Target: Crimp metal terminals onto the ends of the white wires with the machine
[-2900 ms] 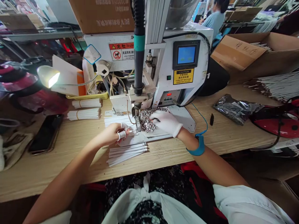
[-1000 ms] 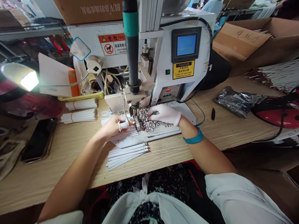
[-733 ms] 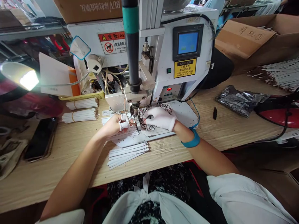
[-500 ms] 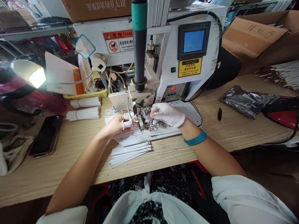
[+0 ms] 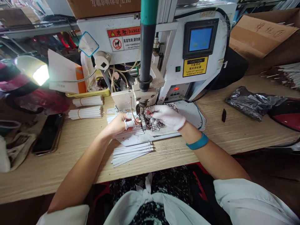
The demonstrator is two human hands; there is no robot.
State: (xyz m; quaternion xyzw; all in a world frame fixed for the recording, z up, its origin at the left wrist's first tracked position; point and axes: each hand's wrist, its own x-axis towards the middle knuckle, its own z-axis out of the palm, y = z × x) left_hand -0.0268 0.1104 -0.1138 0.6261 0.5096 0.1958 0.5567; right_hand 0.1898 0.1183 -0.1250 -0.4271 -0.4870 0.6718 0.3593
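Observation:
My left hand point(image 5: 122, 123), with white finger covers, is closed just left of the soldering tip point(image 5: 142, 109). Thin white strips point(image 5: 128, 133) lie under and beside it on the machine's base plate; whatever is between its fingertips is hidden. On the other side of the tip, my right hand point(image 5: 166, 116) wears a white glove that leaves some fingertips bare. Its thumb and finger pinch together close to the tip, over a pile of small metallic parts point(image 5: 156, 125). Anything in that pinch is too small to make out. A small metal block point(image 5: 143, 123) stands between the hands.
More white strips point(image 5: 132, 153) lie fanned at the plate's front edge. Two banded bundles point(image 5: 86, 112) and a phone point(image 5: 48, 133) are at left, near a lit lamp point(image 5: 40, 74). At right are a silvery bag point(image 5: 254, 101) and an open cardboard box point(image 5: 260, 36).
The view has shifted slightly, so the scene sits a little further right. My right hand has come closer to the soldering tip. My left hand stays beside it.

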